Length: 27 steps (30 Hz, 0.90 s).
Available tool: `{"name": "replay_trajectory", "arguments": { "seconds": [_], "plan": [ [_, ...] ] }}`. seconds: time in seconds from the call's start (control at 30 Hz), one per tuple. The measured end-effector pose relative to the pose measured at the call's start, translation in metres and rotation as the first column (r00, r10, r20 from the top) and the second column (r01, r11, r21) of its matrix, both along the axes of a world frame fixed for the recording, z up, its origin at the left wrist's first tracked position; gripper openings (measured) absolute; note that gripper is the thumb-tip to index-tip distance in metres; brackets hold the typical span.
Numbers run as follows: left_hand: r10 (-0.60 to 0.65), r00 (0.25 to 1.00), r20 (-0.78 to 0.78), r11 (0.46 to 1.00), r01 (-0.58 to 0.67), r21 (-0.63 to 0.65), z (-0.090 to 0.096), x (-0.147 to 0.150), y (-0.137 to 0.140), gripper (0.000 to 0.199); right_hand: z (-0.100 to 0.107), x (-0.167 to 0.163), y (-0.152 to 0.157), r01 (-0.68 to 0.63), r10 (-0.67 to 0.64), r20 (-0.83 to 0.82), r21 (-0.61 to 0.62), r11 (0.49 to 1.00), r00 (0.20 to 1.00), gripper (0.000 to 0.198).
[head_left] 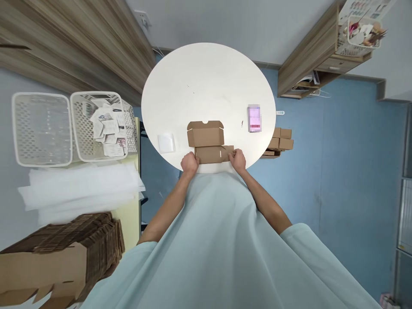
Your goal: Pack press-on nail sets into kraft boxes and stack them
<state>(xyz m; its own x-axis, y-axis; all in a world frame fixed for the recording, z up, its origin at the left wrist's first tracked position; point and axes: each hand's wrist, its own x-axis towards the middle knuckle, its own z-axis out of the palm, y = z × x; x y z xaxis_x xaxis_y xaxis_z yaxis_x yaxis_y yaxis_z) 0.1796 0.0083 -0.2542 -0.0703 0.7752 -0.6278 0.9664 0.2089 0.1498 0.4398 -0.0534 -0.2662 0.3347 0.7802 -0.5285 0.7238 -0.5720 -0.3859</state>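
Observation:
A brown cardboard mailer box [206,136], partly folded, lies at the near edge of the round white table [206,81]. Its lid panel stretches away from me, and the base is nearest my body. My left hand [190,163] is closed on the left end of the base, where a side wall stands up. At the other end, my right hand [237,161] pinches the side flap, which still spreads outward. A small white square packet [166,143] rests on the table to the left. To the right lies a phone [254,118] with a blurred pink screen.
Left of the table are a white basket of paper cards [109,128], a second basket [41,159], white wrapping sheets [83,184] and stacked flat cardboard [45,266]. Folded brown boxes [285,138] sit low at right. A wooden cabinet [309,47] stands behind.

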Motion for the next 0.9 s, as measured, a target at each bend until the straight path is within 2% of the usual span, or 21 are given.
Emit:
{"name": "replay_trajectory", "arguments": {
  "seconds": [0.17,0.37,0.53,0.9],
  "plan": [
    [0.001,1.000,-0.010,1.000,-0.001,0.001,0.003,0.002,0.000,0.021,0.003,0.003,0.007,0.012,-0.012,0.020,-0.041,0.999,1.000,0.032],
    [0.003,1.000,-0.005,1.000,-0.003,0.004,0.006,0.003,0.000,0.021,0.008,0.008,0.012,0.049,-0.044,0.039,-0.121,0.991,0.998,0.036],
    [-0.011,1.000,-0.020,1.000,0.011,0.006,0.007,0.004,0.000,0.022,0.014,0.005,0.012,-0.035,0.038,0.050,-0.046,0.998,0.998,0.021],
    [0.013,1.000,0.003,1.000,-0.013,0.010,0.009,0.006,-0.001,0.023,0.036,-0.040,0.017,-0.217,0.221,-0.067,0.067,0.974,0.973,0.013]
  ]
}}
